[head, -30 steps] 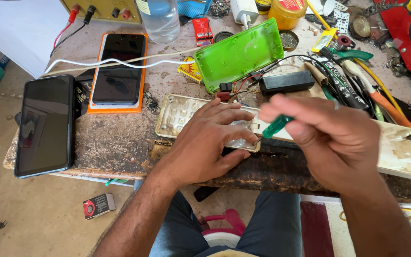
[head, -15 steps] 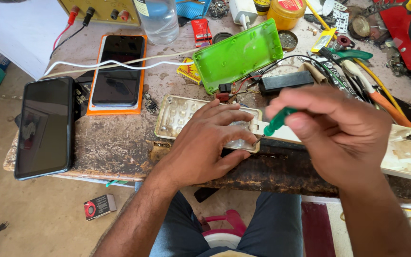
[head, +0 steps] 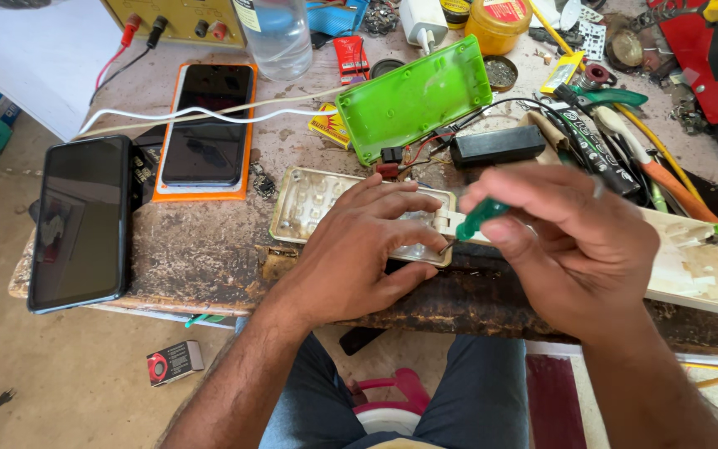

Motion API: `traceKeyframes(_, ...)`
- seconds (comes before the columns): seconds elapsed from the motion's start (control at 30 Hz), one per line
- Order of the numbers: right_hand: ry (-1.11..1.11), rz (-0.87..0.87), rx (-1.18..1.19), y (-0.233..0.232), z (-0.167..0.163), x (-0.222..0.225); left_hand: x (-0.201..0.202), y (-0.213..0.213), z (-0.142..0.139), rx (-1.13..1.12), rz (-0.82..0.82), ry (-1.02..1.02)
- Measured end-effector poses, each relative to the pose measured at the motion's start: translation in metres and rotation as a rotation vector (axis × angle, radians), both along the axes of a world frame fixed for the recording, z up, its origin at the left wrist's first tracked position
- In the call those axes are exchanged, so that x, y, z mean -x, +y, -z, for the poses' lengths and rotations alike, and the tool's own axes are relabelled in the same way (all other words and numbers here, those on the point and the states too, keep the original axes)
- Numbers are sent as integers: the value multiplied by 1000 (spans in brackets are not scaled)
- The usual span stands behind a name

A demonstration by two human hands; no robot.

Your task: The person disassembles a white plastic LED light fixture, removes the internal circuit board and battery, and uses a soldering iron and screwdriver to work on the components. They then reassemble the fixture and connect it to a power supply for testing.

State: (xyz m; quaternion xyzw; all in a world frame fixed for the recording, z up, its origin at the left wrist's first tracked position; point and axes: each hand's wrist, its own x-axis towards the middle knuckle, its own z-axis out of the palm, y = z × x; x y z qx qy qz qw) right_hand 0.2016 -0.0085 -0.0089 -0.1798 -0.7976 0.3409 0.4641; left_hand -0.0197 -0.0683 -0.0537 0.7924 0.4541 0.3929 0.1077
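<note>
Left hand [head: 359, 249] flat, fingers spread on clear panel [head: 317, 199]; right hand [head: 567, 241] fingers pinch green screwdriver [head: 479, 219] (tip at panel's right edge).

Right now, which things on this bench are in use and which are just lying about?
In use:
left hand pressing the clear reflector panel
right hand gripping the green-handled screwdriver

Lying about:
green plastic cover
black battery block
two phones
water bottle
matchbox

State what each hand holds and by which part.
Right hand pinches a screwdriver's green handle. Left hand presses down on the clear reflector panel, fingers over its right end.
</note>
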Motion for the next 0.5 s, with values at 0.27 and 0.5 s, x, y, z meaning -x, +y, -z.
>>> traceKeyframes(0.27,11,-65,135,-2,11,3,-4,4,3,12,-62,-2)
traceKeyframes(0.5,122,-58,45,3,29,1,-15,7,1,-31,-119,34)
